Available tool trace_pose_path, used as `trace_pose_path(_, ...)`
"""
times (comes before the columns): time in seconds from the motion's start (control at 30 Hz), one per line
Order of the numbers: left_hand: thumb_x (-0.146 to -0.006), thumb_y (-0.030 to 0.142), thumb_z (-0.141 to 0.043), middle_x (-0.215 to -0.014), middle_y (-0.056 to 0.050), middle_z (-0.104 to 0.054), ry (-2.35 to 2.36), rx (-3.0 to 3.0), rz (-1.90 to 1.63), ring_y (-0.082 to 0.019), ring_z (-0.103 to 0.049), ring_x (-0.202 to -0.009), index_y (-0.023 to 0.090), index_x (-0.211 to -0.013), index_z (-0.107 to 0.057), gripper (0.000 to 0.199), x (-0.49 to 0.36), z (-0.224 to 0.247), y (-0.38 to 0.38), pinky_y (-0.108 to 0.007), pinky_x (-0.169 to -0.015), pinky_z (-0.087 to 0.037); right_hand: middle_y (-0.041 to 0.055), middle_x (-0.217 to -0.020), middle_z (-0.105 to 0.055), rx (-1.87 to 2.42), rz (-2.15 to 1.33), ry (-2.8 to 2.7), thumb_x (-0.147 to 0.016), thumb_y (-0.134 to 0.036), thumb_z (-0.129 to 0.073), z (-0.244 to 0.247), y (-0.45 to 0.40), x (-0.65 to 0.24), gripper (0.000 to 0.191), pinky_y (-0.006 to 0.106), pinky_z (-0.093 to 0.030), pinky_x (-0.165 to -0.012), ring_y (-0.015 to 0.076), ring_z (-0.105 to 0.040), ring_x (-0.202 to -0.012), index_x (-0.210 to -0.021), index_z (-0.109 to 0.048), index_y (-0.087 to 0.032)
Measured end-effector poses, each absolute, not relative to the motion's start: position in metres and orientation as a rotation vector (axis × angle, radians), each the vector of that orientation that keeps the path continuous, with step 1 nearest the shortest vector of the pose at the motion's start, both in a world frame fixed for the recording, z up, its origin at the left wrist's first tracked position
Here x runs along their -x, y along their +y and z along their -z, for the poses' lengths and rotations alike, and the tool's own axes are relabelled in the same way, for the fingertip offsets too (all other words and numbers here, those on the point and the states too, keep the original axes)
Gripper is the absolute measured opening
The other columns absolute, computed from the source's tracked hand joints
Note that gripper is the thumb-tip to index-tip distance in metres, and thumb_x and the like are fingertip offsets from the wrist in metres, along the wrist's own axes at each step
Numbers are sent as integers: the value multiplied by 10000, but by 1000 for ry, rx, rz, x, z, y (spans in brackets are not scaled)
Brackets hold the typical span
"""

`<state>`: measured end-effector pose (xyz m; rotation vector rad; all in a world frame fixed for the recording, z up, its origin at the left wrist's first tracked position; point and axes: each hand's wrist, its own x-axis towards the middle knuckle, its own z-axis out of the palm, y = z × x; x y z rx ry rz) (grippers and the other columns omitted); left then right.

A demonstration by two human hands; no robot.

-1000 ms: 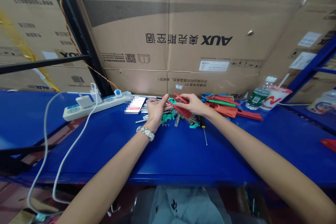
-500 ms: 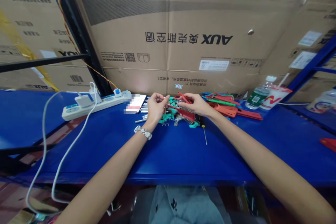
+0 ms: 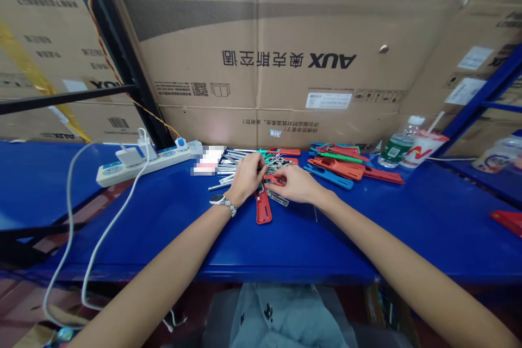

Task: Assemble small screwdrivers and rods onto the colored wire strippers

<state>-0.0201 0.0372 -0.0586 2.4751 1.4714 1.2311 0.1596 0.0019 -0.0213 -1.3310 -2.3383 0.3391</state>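
Observation:
My left hand (image 3: 246, 176) is closed over the middle of a heap of lighter parts; what its curled fingers grip is hidden. My right hand (image 3: 297, 182) pinches the looped end of a red plastic lighter shell piece (image 3: 275, 179) beside the left fingertips. Just below both hands, a long red lighter shell half (image 3: 263, 210) points toward me with its hollow side up. A clear lighter fuel tank (image 3: 278, 198) lies to its right. Metal lighter tubes (image 3: 227, 171) fan out left of my left hand. A thin screwdriver shaft (image 3: 316, 214) shows under my right wrist.
Red, green and blue lighter shells (image 3: 336, 166) are piled on the right. Behind them stand a water bottle (image 3: 395, 149) and a paper cup (image 3: 426, 149). A power strip (image 3: 110, 174) with white cables lies left, near a phone (image 3: 210, 160). Cardboard boxes (image 3: 261, 22) wall the back.
My hands have come down and slightly toward me. The red shell pieces they had raised over the heap are now low, one lying toward me; the metal tubes show more.

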Motion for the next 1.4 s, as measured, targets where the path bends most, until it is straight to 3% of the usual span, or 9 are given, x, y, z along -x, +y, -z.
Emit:
trace_pose_path(0.37, -1029, 282, -470, -807, -35, -623, 1588, -2417, -1194, -231, -547, -783, 218, -834, -473, 206, 15, 59, 38, -374, -761, -392, -32, -533, -502, 1443, -481, -2284, -775, -241, -660, 25, 9, -146, 151, 272, -261, -512, 119, -414, -521, -641, -604, -195)
trace_pose_path(0.5, -1034, 287, -420, -886, -72, -611, 1526, -2461, -1254, -253, -559, -876, 216, -830, -487, 226, 13, 57, 37, -401, -811, -444, 0, -627, -612, 1474, -299, -2287, -771, -245, -678, 9, 13, -155, 103, 272, -278, -539, 132, -497, -584, -690, -650, -188)
trace_pose_path(0.67, -917, 133, -457, -1076, -106, -568, 1242, -2505, -1374, -247, -573, -1056, 186, -1010, -529, 129, 21, 48, 34, -400, -944, -488, 24, -738, -699, 1413, -93, -2356, -792, -279, -673, -10, 22, -166, 73, 270, -288, -572, 160, -584, -679, -798, -695, -209)
trace_pose_path(0.8, -808, 126, -574, -1063, -94, -595, 1168, -2685, -1035, -270, -584, -1029, 187, -1016, -586, 216, 34, 40, 31, -427, -928, -494, 33, -747, -704, 1384, -97, -2358, -840, -279, -618, -9, 28, -174, 107, 271, -292, -581, 156, -572, -664, -818, -692, -205)
trace_pose_path(0.97, -860, 269, -680, -1058, -83, -623, 1186, -2792, -724, -293, -576, -1073, 206, -973, -659, 131, 40, 39, 31, -441, -927, -476, 31, -732, -695, 1333, -196, -2396, -824, -235, -619, 6, 23, -180, 77, 261, -321, -596, 144, -556, -638, -783, -660, -185)
trace_pose_path(1.1, -902, 235, -660, -1036, -88, -634, 1214, -2922, -644, -284, -608, -1006, 201, -951, -676, 62, 37, 39, 33, -430, -889, -476, 32, -777, -709, 1261, -239, -2450, -796, -210, -648, 14, 15, -181, 35, 251, -340, -618, 149, -578, -685, -794, -668, -181)
trace_pose_path(1.4, -994, 177, -505, -994, -97, -650, 1337, -2989, -967, -242, -623, -917, 191, -986, -678, 174, 36, 28, 25, -362, -810, -498, -12, -679, -616, 1185, -393, -2256, -846, -319, -669, 27, 23, -185, 154, 251, -326, -599, 127, -507, -609, -807, -659, -170)
